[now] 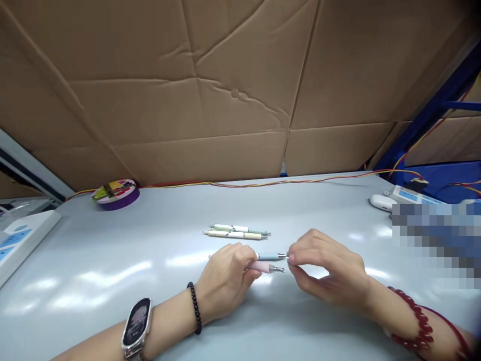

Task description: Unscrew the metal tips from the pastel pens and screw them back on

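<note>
My left hand is wrapped round a pink pen, whose bare metal end points right; the rest of its barrel is hidden in the hand. Facing that end across a small gap, my right hand has thumb and fingertips pinched together. Something small and silvery shows at those fingertips, too small to name. Just behind the pink pen lies a light blue pen, partly covered by my left hand. Farther back, a white and green pen and a white and cream pen lie side by side.
A round purple tin stands at the back left, by red and yellow wires along the rear edge. White power strips sit at both sides, with a white mouse-like object on the right. Cardboard rises behind the table.
</note>
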`<state>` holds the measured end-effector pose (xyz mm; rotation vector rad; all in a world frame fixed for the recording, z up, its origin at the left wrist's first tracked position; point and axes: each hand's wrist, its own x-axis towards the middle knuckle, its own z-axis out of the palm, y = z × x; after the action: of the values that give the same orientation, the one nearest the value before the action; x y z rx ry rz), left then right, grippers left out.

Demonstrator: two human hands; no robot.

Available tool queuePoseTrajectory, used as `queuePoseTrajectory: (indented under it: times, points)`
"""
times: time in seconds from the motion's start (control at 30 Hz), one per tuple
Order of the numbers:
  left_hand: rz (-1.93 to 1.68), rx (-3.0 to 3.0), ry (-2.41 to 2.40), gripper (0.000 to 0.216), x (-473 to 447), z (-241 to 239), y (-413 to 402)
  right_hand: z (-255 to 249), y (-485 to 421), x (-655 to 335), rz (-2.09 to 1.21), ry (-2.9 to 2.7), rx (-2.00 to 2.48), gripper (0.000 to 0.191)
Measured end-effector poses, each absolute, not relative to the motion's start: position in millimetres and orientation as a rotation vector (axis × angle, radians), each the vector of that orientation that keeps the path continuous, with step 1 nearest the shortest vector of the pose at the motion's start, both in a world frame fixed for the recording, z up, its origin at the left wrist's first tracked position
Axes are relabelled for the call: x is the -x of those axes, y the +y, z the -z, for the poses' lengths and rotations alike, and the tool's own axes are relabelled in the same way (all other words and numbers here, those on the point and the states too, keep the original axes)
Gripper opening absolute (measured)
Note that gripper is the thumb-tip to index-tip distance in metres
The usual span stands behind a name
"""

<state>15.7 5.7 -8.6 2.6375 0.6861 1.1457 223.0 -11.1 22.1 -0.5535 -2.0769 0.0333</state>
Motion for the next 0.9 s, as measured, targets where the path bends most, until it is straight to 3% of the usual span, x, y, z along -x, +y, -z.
queuePoseTrajectory:
  times: [0.5, 0.9]
  points:
    - [-1.161, -2.621, 0.641, 0.017, -16.5, 11.6, 6.2, -26.3, -16.2, -221.9, -0.248, -1.990, 0.593, 0.027]
    - [-0.979, -2.542, 0.889, 0.015, -15.2, 11.8, 6.2, -21.6, -9.2, -222.2, -0.391, -2.076, 0.835, 0.015]
